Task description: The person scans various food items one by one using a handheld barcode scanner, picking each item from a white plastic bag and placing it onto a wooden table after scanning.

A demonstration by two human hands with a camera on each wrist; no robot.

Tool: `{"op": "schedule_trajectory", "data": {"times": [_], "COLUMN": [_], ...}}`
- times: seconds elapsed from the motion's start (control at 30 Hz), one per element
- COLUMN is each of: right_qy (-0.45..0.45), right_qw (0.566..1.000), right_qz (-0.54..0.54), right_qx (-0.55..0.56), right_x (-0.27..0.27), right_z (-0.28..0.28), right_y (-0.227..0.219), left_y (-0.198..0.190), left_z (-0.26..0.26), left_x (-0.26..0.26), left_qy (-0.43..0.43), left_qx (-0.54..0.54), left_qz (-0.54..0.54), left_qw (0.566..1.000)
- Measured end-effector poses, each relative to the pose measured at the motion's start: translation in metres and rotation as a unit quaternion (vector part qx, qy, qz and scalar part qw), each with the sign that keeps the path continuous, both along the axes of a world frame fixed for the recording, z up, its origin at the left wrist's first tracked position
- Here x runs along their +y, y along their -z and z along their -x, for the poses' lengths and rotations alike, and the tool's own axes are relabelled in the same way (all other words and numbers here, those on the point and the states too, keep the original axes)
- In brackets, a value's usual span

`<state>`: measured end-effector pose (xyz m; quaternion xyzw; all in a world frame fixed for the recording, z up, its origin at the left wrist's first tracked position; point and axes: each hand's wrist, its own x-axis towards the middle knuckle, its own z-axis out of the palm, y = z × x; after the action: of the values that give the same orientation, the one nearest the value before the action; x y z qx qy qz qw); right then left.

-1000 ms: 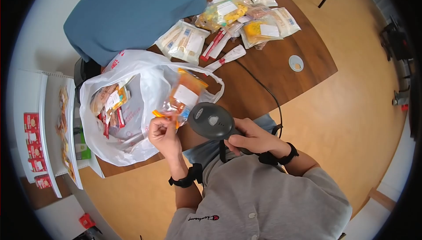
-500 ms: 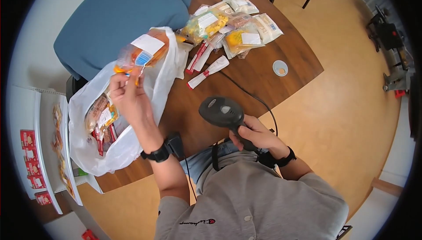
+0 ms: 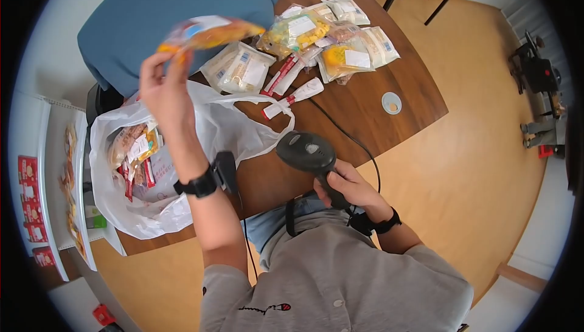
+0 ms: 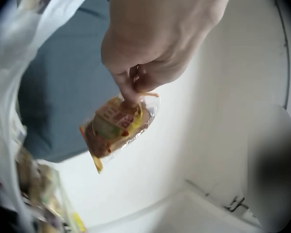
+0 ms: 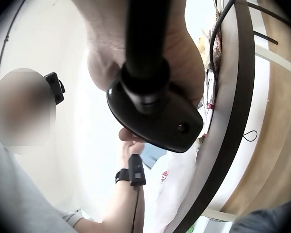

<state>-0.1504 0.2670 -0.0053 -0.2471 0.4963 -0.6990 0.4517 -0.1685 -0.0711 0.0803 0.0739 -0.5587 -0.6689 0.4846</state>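
Observation:
My left hand (image 3: 167, 92) pinches one end of a clear snack packet (image 3: 228, 33), raised in front of the blue chair back. In the left wrist view the packet (image 4: 117, 127) hangs from the fingertips, its orange-brown contents and yellow edging showing. A white plastic bag (image 3: 216, 116) gapes below the left forearm, several food packets (image 3: 135, 149) inside it. My right hand (image 3: 353, 186) grips the handle of a black barcode scanner (image 3: 306, 151) near the table's front edge. From the right wrist, the underside of the scanner handle (image 5: 157, 119) shows close up.
Several bagged foods (image 3: 304, 31) lie piled on the wooden table (image 3: 359, 107), with red-and-white sticks (image 3: 295, 98) before them. A round sticker (image 3: 391, 103) is near the right edge. A black cable (image 3: 347, 128) crosses the table. Shelves (image 3: 58, 174) with red boxes stand left.
My left hand has lifted the packet from beside the scanner, up and leftward over the bag toward the chair back. The right hand keeps hold of the scanner, almost in place.

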Motion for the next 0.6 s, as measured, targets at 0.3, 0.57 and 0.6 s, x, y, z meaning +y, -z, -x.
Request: {"op": "schedule_trajectory", "data": {"times": [0.3, 0.57, 0.6], "right_qy": [0.041, 0.043, 0.038], "right_qw": [0.997, 0.998, 0.998], "right_qz": [-0.054, -0.052, -0.044], "right_qx": [-0.038, -0.009, -0.008], "right_x": [0.011, -0.001, -0.004], "right_z": [0.002, 0.009, 0.009], "right_y": [0.009, 0.012, 0.012], "left_y": [0.053, 0.060, 0.055], "left_z": [-0.107, -0.216, -0.215], "left_x": [0.025, -0.081, -0.093], "left_qy": [-0.072, -0.333, -0.333], "left_qx": [-0.284, -0.522, -0.521], "left_qz": [0.110, 0.229, 0.229], "left_qw": [0.950, 0.751, 0.752]}}
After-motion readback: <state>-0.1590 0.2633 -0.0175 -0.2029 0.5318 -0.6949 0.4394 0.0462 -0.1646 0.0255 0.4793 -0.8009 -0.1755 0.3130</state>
